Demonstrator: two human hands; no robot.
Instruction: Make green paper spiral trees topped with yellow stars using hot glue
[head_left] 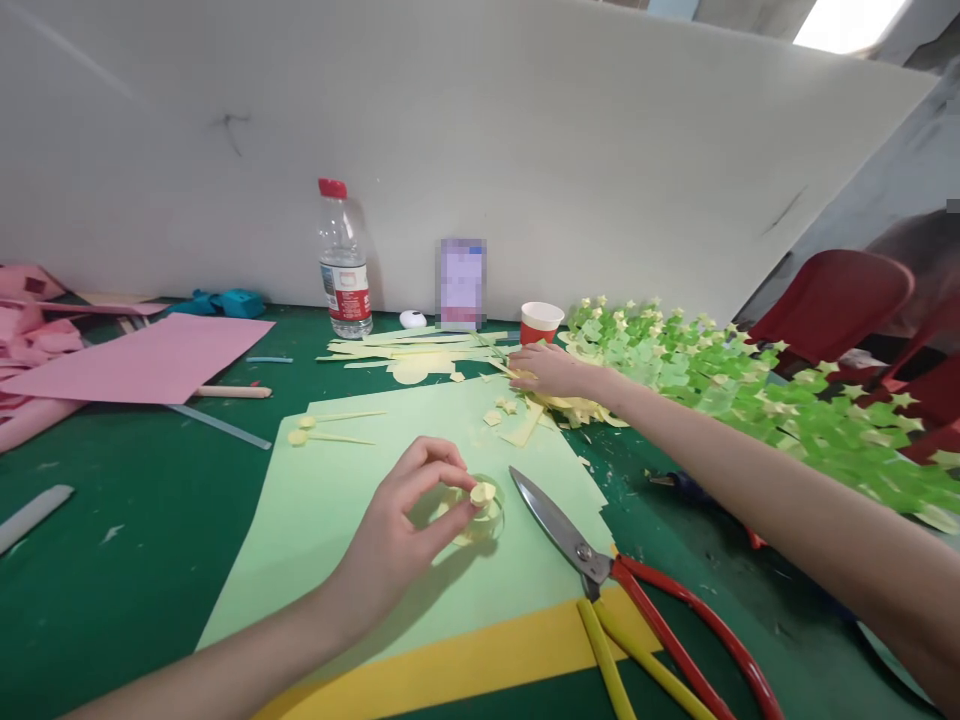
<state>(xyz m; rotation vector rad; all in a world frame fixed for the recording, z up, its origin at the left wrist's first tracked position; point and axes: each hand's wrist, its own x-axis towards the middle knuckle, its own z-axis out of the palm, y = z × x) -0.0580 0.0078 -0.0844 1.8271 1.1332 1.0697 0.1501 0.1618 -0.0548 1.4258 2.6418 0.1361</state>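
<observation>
Thumb and fingers of my left hand [409, 500] pinch a small pale-yellow folded paper piece [482, 493]. It is held just above a clear tape roll [501, 525] on pale green paper sheets [300, 530]. My right hand [555, 370] reaches forward beside the red-and-white paper cup [541, 322], fingers stretched over pale-yellow paper strips [390, 345]; whether the fingertips touch a strip is unclear. Small folded paper stars [506, 406] lie near that hand. Open scissors [559, 530] with red handles rest right of my left hand. Two thin strips with rounded ends [300, 437] lie at the sheet's upper left.
A water bottle [346, 270] and a blurred phone [461, 285] stand against the white partition [600, 150]. Many green paper pieces with stars [720, 380] fill the right. Pink paper [150, 355] covers the left. A yellow sheet [450, 665] shows under the green ones.
</observation>
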